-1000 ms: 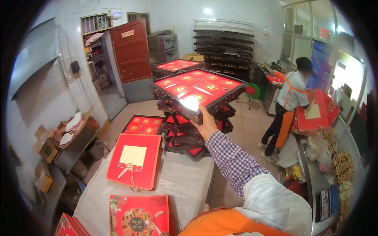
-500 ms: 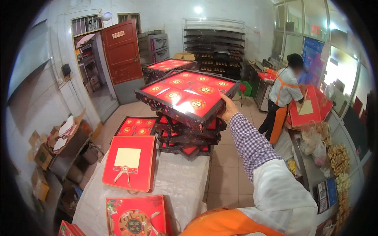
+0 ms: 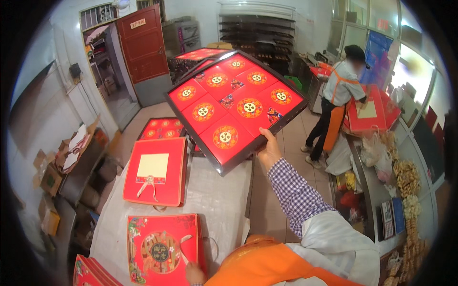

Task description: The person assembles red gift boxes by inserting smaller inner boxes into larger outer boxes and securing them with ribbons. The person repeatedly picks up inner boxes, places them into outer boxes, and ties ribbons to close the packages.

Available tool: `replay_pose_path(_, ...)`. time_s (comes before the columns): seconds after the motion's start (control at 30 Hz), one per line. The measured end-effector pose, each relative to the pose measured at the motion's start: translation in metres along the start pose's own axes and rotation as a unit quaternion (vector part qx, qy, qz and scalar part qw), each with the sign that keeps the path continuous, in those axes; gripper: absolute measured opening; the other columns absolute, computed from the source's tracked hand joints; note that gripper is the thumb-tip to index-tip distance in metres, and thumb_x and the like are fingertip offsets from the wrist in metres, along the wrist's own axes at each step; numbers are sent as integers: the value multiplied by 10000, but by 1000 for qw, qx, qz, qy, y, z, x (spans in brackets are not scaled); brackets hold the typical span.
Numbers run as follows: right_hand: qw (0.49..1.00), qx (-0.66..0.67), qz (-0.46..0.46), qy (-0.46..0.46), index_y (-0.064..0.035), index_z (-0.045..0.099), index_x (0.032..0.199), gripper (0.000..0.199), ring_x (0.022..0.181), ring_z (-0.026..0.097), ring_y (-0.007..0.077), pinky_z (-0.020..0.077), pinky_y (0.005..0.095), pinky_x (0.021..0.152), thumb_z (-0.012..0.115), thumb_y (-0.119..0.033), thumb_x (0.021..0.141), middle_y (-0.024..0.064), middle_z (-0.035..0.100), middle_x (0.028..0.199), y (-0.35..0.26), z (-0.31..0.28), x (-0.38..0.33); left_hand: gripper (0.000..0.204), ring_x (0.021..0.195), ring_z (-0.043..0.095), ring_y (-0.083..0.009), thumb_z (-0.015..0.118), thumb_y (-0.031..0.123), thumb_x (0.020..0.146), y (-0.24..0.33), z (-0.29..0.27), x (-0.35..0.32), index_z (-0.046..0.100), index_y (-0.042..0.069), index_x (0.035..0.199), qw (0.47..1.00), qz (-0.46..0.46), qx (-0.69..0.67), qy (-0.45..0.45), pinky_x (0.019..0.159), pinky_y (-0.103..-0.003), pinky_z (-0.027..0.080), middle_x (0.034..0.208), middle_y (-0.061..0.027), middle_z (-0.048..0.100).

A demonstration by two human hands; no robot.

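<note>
My right hand grips the near right edge of a black tray filled with several small red boxes with round gold emblems, and holds it up, tilted, over the table. Only the fingers of my left hand show at the bottom edge. They rest on a red decorated gift box near a white ribbon; I cannot tell whether they grip it. A closed red gift box with a cream label and ribbon lies further along the white-covered table.
More black trays of red boxes are stacked beyond the table. A person in an orange apron handles red boxes at a right-hand counter. Bags of goods lie on that counter. A red door and cardboard cartons are at left.
My right hand has lifted the top tray off the stack and brought it nearer and higher, tilting it toward me. The view has swung to the right.
</note>
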State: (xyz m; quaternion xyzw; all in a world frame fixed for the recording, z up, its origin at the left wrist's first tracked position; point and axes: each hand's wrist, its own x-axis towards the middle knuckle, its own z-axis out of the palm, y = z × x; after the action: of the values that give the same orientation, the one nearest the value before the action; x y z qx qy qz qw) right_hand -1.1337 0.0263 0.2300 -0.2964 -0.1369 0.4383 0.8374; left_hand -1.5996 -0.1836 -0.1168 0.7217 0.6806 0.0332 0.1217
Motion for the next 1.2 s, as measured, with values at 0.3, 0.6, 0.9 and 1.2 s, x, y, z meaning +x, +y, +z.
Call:
replay_pose_path(0.3,999,13,18,39,-21,496,1256,498,1126,573,267,483,419,974,676,-143,808,125,582,1237,22,-88,-128,224,988,557,-368,530,209,923,-1,-73,-23,562,4,1007,997,44,13,-69,797,-462,487,1038,-171,587)
replay_pose_path(0.6,980,26,145,132,39,498,1242,512,1070,607,300,515,436,946,652,-159,796,185,598,1199,13,-178,-209,249,997,587,-387,551,120,877,-4,-157,-5,598,10,1095,996,-3,-19,-84,809,-457,503,1107,-203,609)
replay_pose_path(0.9,975,1,205,83,81,526,1205,447,1055,626,297,514,417,956,605,-115,811,186,615,1188,8,-231,-181,192,869,630,-348,552,143,880,9,-210,114,664,88,1027,996,16,-28,88,717,-452,504,941,-147,644)
replay_pose_path(1.2,958,-56,253,125,62,573,1172,395,1058,626,260,513,398,940,633,-100,817,151,634,1159,-15,-215,-173,186,920,605,-369,513,125,918,37,-302,182,644,1,964,993,43,-40,106,779,-441,476,953,-187,625)
